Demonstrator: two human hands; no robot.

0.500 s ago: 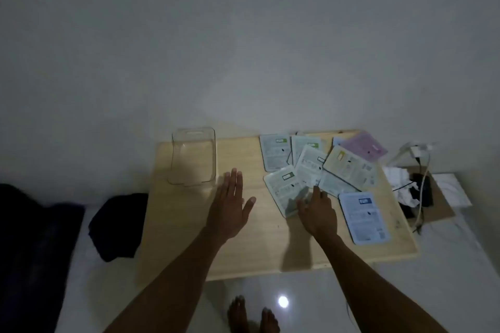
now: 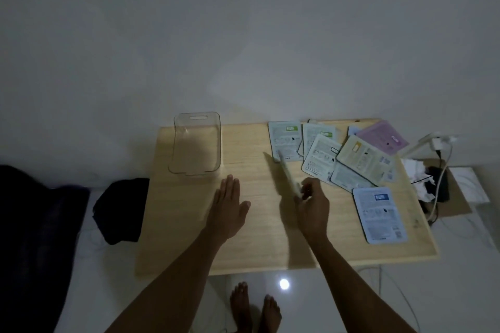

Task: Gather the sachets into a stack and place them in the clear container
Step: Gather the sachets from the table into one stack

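I see my right hand (image 2: pixel 311 204) pinching one flat sachet (image 2: pixel 288 177) edge-on, blurred, lifted off the pale wood tabletop (image 2: pixel 257 246). My left hand (image 2: pixel 228 207) lies flat, fingers (image 2: pixel 230 184) spread straight, holding nothing. The other sachets (image 2: pixel 349 159), thin printed rectangles, overlap far right. The clear container (image 2: pixel 196 143), glossy with rounded corners, sits far left.

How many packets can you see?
8, maybe more hidden underneath. One is edge-on in the right hand. Seven lie on the table: green, second green, white, yellow, purple, grey, blue.
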